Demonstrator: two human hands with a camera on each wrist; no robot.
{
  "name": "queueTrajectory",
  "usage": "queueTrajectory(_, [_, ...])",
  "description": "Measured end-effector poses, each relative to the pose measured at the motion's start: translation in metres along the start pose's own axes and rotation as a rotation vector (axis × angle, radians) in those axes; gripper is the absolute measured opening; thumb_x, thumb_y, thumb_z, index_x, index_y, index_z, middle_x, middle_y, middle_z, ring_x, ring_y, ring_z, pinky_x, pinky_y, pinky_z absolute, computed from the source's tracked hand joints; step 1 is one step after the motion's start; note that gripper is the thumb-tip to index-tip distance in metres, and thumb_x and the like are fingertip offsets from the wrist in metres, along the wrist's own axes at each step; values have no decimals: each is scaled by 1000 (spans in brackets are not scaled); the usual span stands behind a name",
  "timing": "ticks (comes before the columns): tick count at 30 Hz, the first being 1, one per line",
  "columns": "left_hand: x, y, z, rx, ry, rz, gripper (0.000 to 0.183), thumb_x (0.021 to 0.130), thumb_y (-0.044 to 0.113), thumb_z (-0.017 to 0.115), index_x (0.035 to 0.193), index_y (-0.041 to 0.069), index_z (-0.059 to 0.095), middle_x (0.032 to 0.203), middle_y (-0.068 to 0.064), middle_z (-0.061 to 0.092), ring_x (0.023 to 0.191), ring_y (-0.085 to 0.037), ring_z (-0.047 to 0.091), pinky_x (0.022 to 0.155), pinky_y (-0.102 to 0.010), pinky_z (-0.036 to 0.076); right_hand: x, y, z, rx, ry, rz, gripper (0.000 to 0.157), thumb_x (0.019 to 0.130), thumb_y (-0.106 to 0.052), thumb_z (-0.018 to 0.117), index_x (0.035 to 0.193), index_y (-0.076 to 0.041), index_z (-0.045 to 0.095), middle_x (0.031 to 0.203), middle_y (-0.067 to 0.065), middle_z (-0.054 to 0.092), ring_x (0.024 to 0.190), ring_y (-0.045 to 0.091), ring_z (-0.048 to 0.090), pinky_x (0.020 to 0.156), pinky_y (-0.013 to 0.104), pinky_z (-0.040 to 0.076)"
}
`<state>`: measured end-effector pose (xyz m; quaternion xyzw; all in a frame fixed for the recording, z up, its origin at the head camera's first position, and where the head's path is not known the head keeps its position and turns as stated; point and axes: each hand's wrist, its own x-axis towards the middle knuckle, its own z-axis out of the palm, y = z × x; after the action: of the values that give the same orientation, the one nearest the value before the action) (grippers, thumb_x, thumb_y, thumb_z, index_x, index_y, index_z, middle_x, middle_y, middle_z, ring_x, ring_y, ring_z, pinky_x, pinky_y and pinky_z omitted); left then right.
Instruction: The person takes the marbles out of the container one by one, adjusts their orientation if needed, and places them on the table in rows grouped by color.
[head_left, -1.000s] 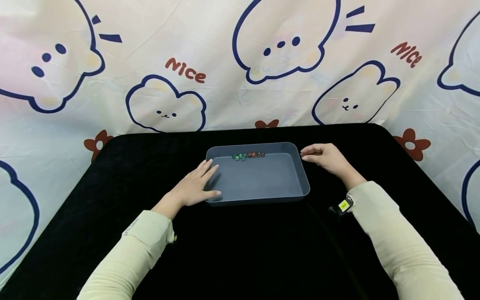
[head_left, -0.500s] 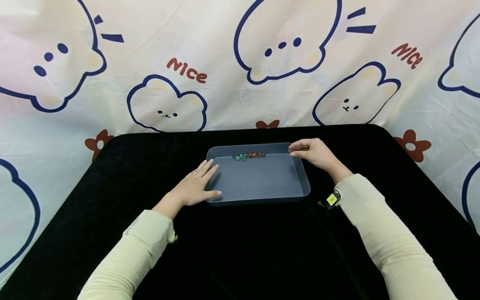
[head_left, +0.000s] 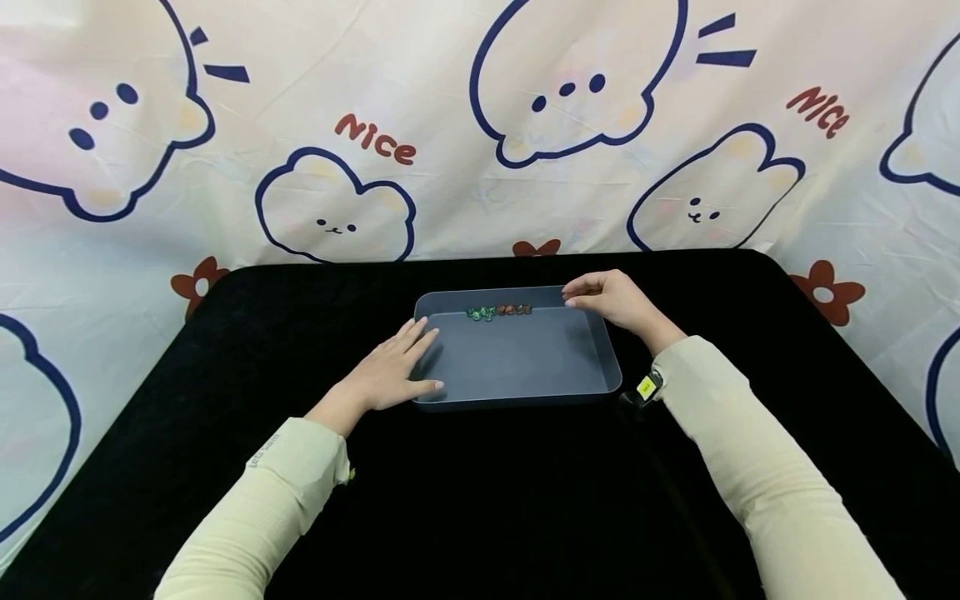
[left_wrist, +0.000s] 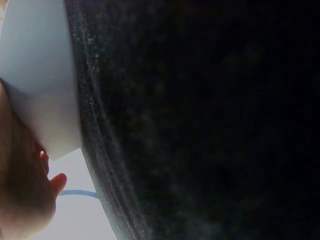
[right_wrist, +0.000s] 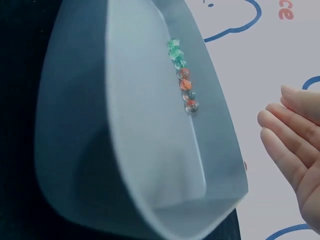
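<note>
A shallow grey-blue tray (head_left: 517, 362) lies on the black cloth. Along its back wall sits a row of small glass marbles: green ones (head_left: 480, 313) on the left, orange-red ones (head_left: 514, 309) on the right. My left hand (head_left: 384, 371) rests at the tray's left rim with fingers and thumb spread. Over the back right part of the tray hovers my right hand (head_left: 617, 298), palm inward, its fingers extended and the thumb a little apart. In the right wrist view nothing shows between the fingers (right_wrist: 287, 135). The left wrist view catches only part of the left hand (left_wrist: 25, 185) against the tray's outer wall.
Black cloth (head_left: 487, 500) covers the table in front of the tray and around it. A pale printed curtain (head_left: 450, 208) hangs behind the table's back edge. A small device with a yellow label (head_left: 647, 387) is strapped at the right wrist.
My right hand has moved left, from just outside the tray's right rim to above its back right part. The left hand, tray and marbles stay where they were.
</note>
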<state>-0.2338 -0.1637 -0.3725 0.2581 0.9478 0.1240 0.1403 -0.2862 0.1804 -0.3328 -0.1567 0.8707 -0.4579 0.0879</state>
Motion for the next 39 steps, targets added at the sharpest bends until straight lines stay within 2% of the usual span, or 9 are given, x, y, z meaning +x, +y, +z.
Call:
queueTrajectory(7, [0,2,-1,8,-5,-8,79,81,56,43,140,15,11,144,-6,-1,129,-21,-7,100,-47,10,8,-3,1,-28,27,12,30,80,-18,63,104,-2,62,98,11,62,87,22,57,77,38,44])
queueTrajectory(17, [-1,2,0,-10,2,-8,78,82,55,44,140,14,13,144,-7,1,129,-21,-6,99,-48,11,21,-10,5,-77,-22,55,28,80,-20,62,103,-4,64,100,9,62,89,21,56,78,38,43])
queueTrajectory(27, [-1,1,0,1,0,1,79,81,57,42,140,15,11,144,-6,-1,129,-21,-7,100,-46,9,38,-7,11,-144,-38,44,23,80,-15,62,101,-5,65,100,8,62,90,20,56,77,36,43])
queueTrajectory(39, [-1,1,0,-3,-1,-2,79,81,59,41,140,15,11,144,-6,-1,129,-21,-7,100,-46,9,50,-2,22,-195,-118,31,29,80,-11,62,107,-1,60,102,14,61,92,23,56,78,34,44])
